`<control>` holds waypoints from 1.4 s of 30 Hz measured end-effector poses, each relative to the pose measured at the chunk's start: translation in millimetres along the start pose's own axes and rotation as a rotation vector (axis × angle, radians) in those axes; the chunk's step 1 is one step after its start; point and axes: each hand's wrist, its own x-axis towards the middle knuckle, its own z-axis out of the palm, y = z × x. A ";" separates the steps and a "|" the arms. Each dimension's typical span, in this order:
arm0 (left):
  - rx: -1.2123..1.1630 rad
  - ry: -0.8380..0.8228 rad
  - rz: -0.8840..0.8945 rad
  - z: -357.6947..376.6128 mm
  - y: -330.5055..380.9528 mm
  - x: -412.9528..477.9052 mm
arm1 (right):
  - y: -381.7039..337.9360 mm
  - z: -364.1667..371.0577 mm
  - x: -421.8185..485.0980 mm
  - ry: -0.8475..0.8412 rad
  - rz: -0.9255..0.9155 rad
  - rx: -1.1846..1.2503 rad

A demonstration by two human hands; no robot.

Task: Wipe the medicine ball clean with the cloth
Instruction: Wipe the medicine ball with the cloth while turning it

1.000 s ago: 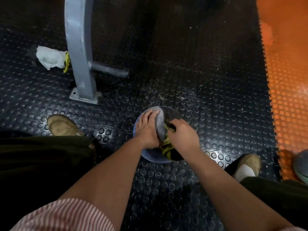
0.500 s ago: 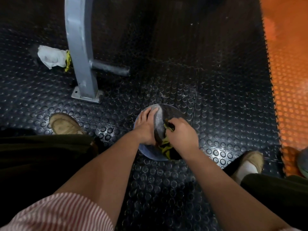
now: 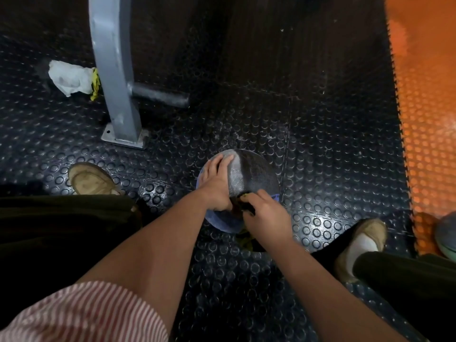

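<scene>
- Fingers (image 3: 223,162) of the left hand (image 3: 217,185) lie straight and close together, flat over the left upper side of the medicine ball (image 3: 256,171). As I read it, they press down to stop it rolling.
- Curled fingers of the right hand (image 3: 266,215) hold the dark cloth (image 3: 243,206), bunched against the near side of the ball. A yellowish bit of it hangs below the wrist.
- The ball sits on the black studded floor mat (image 3: 320,144), between the person's two shoes (image 3: 88,180). Crouching low brings both arms over it, one to hold and one to rub.
- Off to the far left stands a grey metal post (image 3: 116,82), with a crumpled white rag (image 3: 69,77) beside it. A second ball (image 3: 446,235) peeks in at the right edge, by the orange floor (image 3: 429,95).
- Compared with half a second ago, the right hand has slid with the cloth from the crown of the ball to its near lower side. More of the dark, shiny top now lies bare.
- The left hand has kept its place on the left side.
- I would judge the wiping to be mid-stroke. The far and right sides look like the next patches to do.
</scene>
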 end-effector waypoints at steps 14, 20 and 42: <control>-0.013 -0.015 0.008 -3.1 -2.0 -4.5 | 15.0 1.7 -1.5 -0.016 -0.117 -0.075; 0.007 -0.012 0.036 -4.3 -3.5 -4.4 | 36.4 -1.0 -8.6 0.032 0.027 -0.077; -0.011 0.008 0.079 1.2 -19.3 -8.5 | 48.9 -20.2 10.5 -0.174 0.485 0.107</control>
